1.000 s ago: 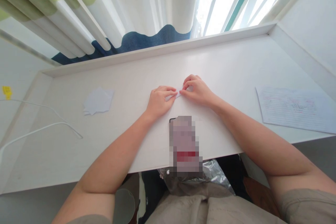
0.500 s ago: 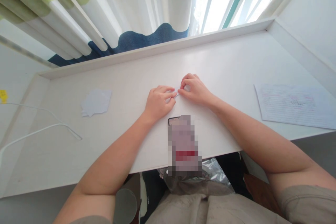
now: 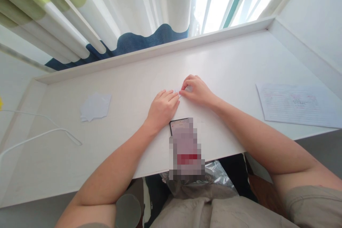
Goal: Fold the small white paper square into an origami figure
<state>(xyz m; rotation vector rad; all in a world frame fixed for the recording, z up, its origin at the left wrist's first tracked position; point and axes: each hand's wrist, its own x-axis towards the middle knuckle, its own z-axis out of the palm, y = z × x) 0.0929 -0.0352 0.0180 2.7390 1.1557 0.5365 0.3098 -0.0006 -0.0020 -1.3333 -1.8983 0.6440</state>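
Note:
A small piece of white paper lies on the desk between my hands, mostly hidden under the fingers. My left hand rests palm down with its fingers laid flat over the paper's left part. On the other side, my right hand pinches the paper's edge between thumb and forefinger, the other fingers curled. The two hands' fingertips nearly meet. Just below them a phone lies on the desk, most of it blurred by blocks.
White paper pieces lie in a loose pile to the left. Lined sheets with writing sit at the right. A white cable crosses the left side. The white desk has a raised back edge below a curtain.
My left hand's fingers, raised and spread before, have come together and flattened onto the paper. My right hand keeps its pinch in about the same place. The view has shifted slightly.

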